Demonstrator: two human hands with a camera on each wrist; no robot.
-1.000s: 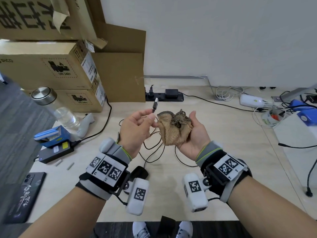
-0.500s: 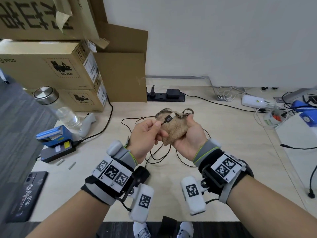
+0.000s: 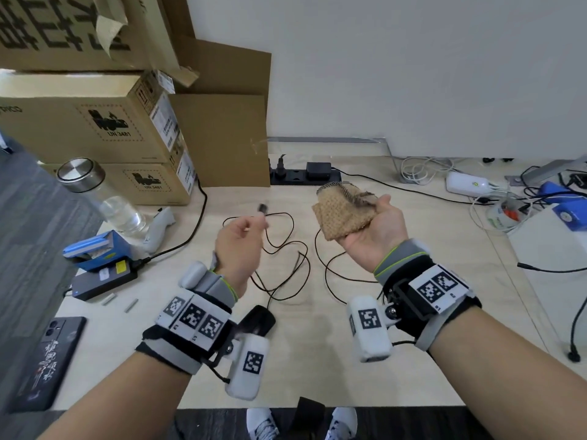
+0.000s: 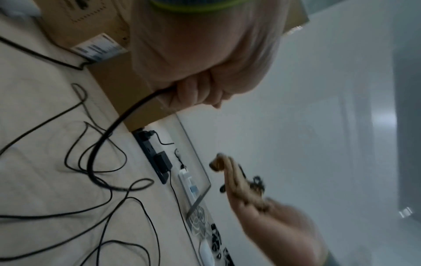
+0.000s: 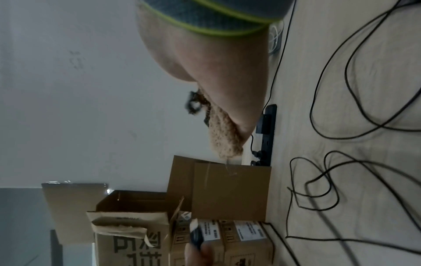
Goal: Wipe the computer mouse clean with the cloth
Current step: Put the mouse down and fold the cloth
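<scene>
In the head view my right hand (image 3: 371,230) is raised palm up over the desk and holds a bunched tan cloth (image 3: 341,214), thumb on top of it. My left hand (image 3: 251,223) pinches the thin black mouse cable (image 3: 286,249) just below its plug (image 3: 262,207). The black mouse (image 3: 259,319) lies on the desk, partly hidden behind my left wrist. The left wrist view shows curled fingers (image 4: 196,91) round the cable (image 4: 127,115), with the cloth (image 4: 237,181) further off. In the right wrist view the cloth (image 5: 224,136) sticks out past my palm.
Cardboard boxes (image 3: 95,122) are stacked at the back left, with a glass bottle (image 3: 104,198) in front. A black power strip (image 3: 305,177) lies by the wall. A phone (image 3: 47,360) and a blue box (image 3: 95,249) sit left; cables and a white adapter (image 3: 467,184) clutter the right.
The plug was against the cloth half a second ago. My left hand has drawn it away to the left, my right hand has carried the cloth to the right, and the hands now stand apart.
</scene>
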